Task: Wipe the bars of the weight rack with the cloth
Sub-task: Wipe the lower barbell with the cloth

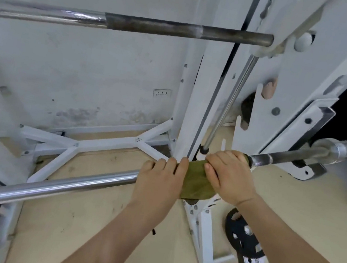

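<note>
An olive-green cloth (195,180) is wrapped around the lower chrome barbell (47,186), which runs from the lower left up to the right across the white weight rack (199,90). My left hand (161,179) grips the bar and the cloth's left edge. My right hand (229,175) clasps the cloth's right part on the bar. To the right of my hands the bar turns dark and knurled (276,159). A second barbell (139,25) lies across the rack higher up.
A black weight plate (242,236) hangs on a peg low on the right. A thin chrome guide rod (231,101) slants down beside the upright. White base struts (98,145) lie on the beige floor. A wall with a socket stands behind.
</note>
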A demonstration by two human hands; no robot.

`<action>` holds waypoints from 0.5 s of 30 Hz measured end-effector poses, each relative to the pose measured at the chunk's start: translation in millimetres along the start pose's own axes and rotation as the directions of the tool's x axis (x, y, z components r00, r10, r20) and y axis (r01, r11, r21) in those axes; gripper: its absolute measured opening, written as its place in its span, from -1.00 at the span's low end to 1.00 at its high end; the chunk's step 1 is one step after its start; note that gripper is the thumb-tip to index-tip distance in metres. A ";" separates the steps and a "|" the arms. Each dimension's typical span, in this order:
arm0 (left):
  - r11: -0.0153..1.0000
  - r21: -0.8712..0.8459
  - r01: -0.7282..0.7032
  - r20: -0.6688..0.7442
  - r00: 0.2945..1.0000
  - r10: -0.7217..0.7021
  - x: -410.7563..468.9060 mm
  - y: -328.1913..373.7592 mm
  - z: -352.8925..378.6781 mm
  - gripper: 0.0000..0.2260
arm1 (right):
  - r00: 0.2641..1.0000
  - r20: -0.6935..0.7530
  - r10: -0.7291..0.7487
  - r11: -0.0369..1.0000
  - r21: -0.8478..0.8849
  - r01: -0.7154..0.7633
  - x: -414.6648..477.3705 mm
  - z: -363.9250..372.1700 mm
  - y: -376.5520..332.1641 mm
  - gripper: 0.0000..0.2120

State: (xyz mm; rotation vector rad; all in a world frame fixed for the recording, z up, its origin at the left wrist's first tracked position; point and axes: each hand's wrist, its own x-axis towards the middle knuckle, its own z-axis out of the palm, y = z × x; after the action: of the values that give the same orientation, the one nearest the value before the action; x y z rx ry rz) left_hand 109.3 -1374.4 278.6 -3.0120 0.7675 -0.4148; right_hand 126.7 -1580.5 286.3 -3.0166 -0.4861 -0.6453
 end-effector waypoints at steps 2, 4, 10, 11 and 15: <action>1.000 -0.004 0.021 0.042 0.999 -0.021 26.2 28.5 -2.5 -0.47 | 1.000 0.017 0.003 1.000 -0.021 -0.003 -3.0 -0.8 31.1 -0.52; 0.998 0.016 0.061 0.138 0.988 -0.063 52.3 47.4 -13.6 -0.71 | 0.998 0.024 0.052 0.998 -0.020 -0.051 1.5 0.4 44.1 -0.58; 0.928 -0.306 0.212 0.570 0.822 0.000 105.5 38.6 -9.1 -0.76 | 0.821 0.520 0.235 0.965 -0.023 -0.262 48.6 -10.0 43.1 -0.56; 0.879 -0.378 0.291 0.713 0.697 0.076 114.7 30.7 -9.6 -0.77 | 0.714 0.676 0.181 0.971 -0.007 -0.239 60.5 -11.3 46.7 -0.58; 0.788 -0.457 0.413 0.848 0.469 0.246 128.2 14.9 -15.7 -0.52 | 0.462 0.885 0.058 0.966 0.067 -0.251 83.5 -3.4 46.9 -0.64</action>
State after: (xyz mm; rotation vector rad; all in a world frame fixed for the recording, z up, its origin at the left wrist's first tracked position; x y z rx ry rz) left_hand 206.6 -1447.0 325.1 -3.0269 0.6631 1.6693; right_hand 211.9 -1600.7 325.2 -2.8818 -0.2102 1.0220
